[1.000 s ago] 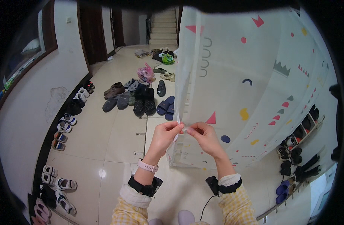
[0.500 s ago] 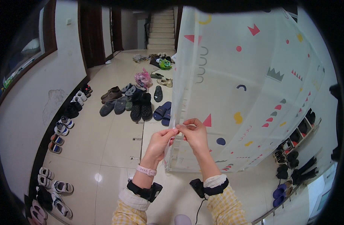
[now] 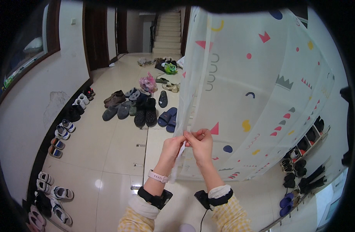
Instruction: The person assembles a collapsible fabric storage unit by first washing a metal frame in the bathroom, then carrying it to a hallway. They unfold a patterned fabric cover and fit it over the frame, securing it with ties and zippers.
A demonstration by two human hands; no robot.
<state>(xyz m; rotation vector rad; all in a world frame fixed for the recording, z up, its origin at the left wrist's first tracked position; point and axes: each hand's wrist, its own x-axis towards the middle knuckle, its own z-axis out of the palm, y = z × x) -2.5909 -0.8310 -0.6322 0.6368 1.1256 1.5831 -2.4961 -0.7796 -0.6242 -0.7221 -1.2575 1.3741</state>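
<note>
A large white translucent cover (image 3: 231, 100), printed with pink, yellow, grey and blue shapes, hangs upright in front of me on the right. My left hand (image 3: 173, 149) is closed on the cover's near left edge. Right beside it, my right hand (image 3: 200, 142) pinches the same edge, with thumb and fingertips meeting those of the left. What exactly lies between the fingertips is too small to make out. Below the hands a narrow strip of the white edge hangs down. A pink band circles my left wrist, and black straps with small devices sit on both forearms.
Shoes line the left wall (image 3: 65, 131). Several slippers and boots (image 3: 145, 112) stand mid-floor beside a pink plastic bag (image 3: 148, 83). Blue slides (image 3: 168, 117) lie near the cover's left edge. A shoe rack (image 3: 309, 141) stands at right; stairs (image 3: 167, 33) rise behind.
Both hands have moved slightly down and closer together on the cover's edge. The left edge of the cover has folded and shifted, its strip now hanging below my fingers.
</note>
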